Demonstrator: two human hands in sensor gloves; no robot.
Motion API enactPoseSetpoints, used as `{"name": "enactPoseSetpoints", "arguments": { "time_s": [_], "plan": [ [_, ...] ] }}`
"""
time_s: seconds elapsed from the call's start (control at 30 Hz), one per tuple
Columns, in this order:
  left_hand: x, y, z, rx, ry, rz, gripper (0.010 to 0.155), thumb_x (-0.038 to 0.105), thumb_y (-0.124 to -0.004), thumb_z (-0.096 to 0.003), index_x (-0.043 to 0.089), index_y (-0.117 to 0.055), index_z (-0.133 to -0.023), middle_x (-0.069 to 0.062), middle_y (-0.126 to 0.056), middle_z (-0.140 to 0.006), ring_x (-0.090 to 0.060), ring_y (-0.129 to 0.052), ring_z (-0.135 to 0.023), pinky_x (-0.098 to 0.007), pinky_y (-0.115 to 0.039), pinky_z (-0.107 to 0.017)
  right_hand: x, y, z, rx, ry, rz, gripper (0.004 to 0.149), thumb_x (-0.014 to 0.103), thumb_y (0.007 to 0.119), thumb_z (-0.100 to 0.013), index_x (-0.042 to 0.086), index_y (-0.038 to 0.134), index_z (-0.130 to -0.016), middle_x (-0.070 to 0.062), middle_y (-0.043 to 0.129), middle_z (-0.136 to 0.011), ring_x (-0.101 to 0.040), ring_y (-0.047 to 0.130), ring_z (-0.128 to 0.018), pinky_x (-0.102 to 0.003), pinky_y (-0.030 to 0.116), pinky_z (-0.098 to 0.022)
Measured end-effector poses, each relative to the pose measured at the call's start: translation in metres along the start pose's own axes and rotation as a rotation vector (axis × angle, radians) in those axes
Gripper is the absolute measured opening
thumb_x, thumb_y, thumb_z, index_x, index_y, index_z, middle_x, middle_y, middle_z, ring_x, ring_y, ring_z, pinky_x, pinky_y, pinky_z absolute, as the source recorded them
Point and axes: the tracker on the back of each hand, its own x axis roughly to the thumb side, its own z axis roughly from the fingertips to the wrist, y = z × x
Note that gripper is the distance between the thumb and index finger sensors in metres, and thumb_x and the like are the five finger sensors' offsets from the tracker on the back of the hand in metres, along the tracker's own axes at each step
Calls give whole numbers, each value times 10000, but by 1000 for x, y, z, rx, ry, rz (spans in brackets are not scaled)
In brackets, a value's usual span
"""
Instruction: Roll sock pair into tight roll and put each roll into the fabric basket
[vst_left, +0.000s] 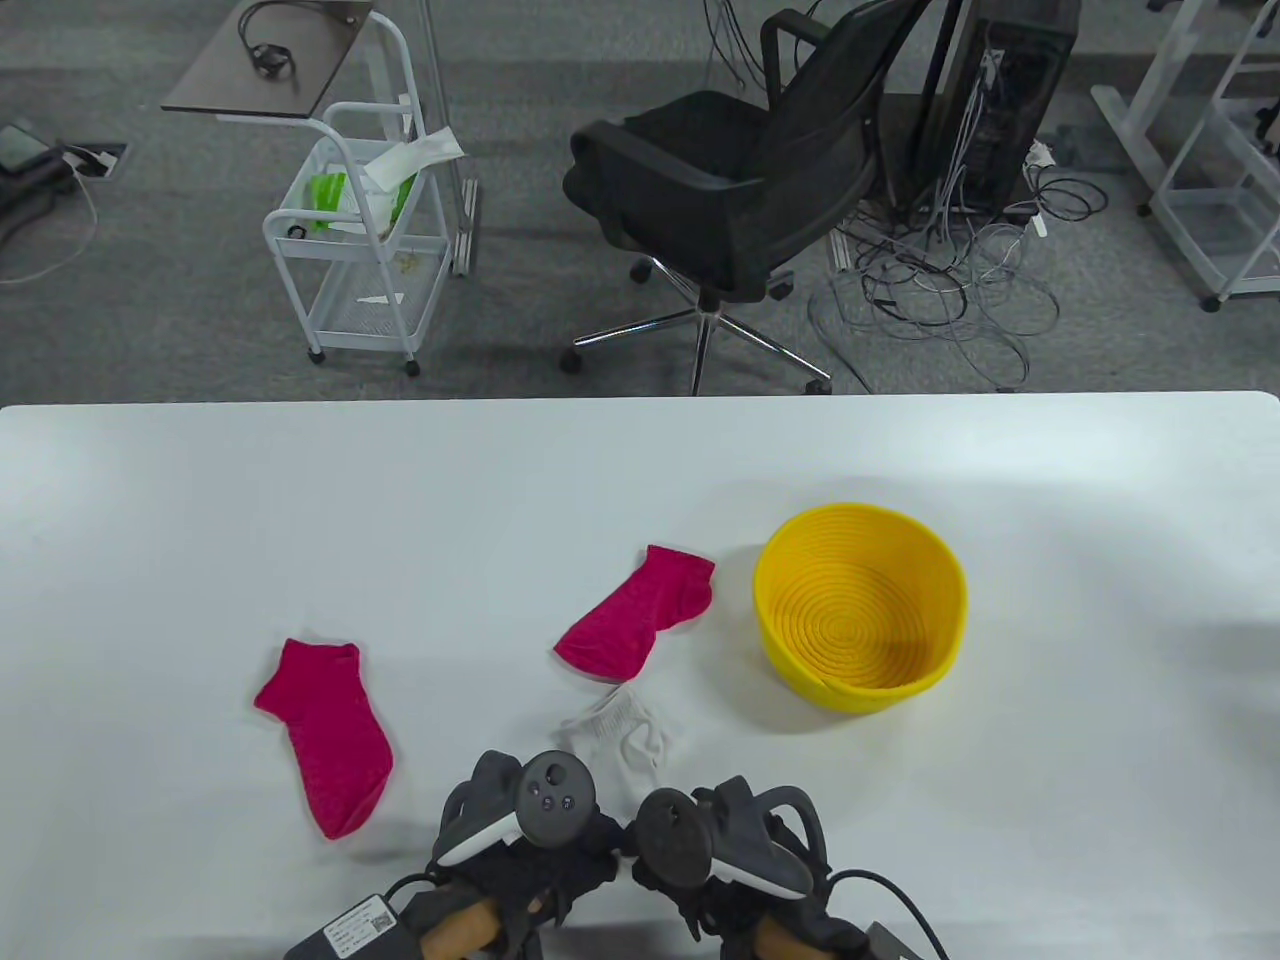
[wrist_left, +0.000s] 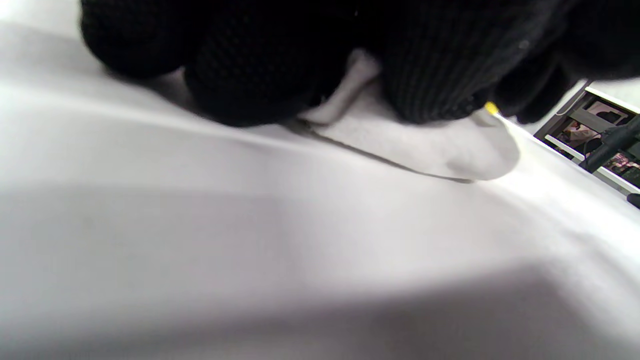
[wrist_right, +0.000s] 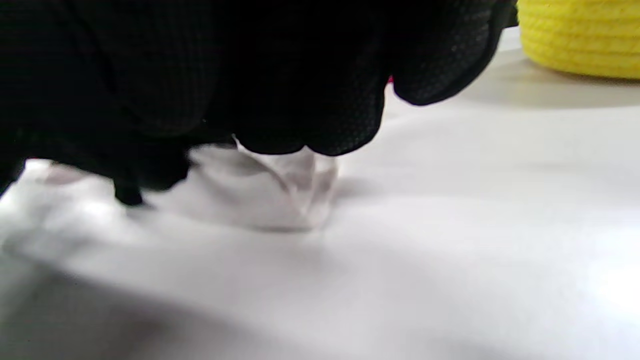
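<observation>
White ribbed sock pair (vst_left: 615, 730) lay bunched near the bench's front edge, partly hidden. Two magenta ankle socks lay flat, apart: one (vst_left: 328, 732) at left, one (vst_left: 640, 614) just beside the round yellow coiled-rope basket (vst_left: 940, 580), which stood upright, empty.

Two pink socks are lying on the surface: one pink sock (vst_left: 325, 738) toward the left, the other pink sock (vst_left: 638, 622) nearer the middle. White socks (vst_left: 615, 735) are lying bunched in front of the hands; how many are in that bunch cannot be told, since the hands are covering part of it. One yellow woven basket (vst_left: 860, 607) is sitting on the right. Two gloved hands are showing, the left hand (vst_left: 522, 862) and the right hand (vst_left: 738, 868), each carrying one tracker. Beyond the surface, one black office chair (vst_left: 745, 185) and one white wire trolley (vst_left: 362, 225) are standing on the floor.
</observation>
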Motion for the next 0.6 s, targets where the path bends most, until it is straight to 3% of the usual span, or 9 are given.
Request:
{"name": "enactPoseSetpoints", "arguments": {
  "time_s": [0.1, 0.4, 0.47, 0.6],
  "plan": [
    [0, 0, 0, 2, -1, 0, 420, 435, -847, -365, 305, -916, -758, -7, -928, -672, -190, -968, -427, -419, -796, -395, 1, 9, -3, 41, 4, 33, 491, 489, 893, -352, 347, 848, -819, 73, 939, -829, -165, 981, -717, -488, 782, -572],
    [-7, 4, 0, 6, 30, 76, 476, 471, -824, -360, 265, -932, -775, -14, -961, -673, -193, -1002, -422, -417, -817, -381, 0, 20, -9, 17, 49, 32, 543, 498, 944, -313, 344, 833, -822, 68, 923, -822, -166, 963, -710, -502, 768, -583],
    [-9, 5, 2, -11, 37, 100, 543, 489, -826, -357, 295, -831, -864, -11, -953, -705, -194, -1001, -454, -421, -813, -401, 0, 21, -10, 5, 56, 34, 531, 489, 943, -318, 342, 838, -817, 68, 927, -809, -164, 964, -699, -500, 768, -583],
    [-9, 5, 2, -32, 33, 96, 560, 500, -857, -337, 303, -837, -860, -11, -938, -731, -198, -992, -479, -428, -802, -418, -5, 21, -13, -10, 93, -27, 415, 451, 901, -368, 354, 874, -771, 81, 950, -767, -156, 980, -659, -489, 779, -572]
  ]
}}
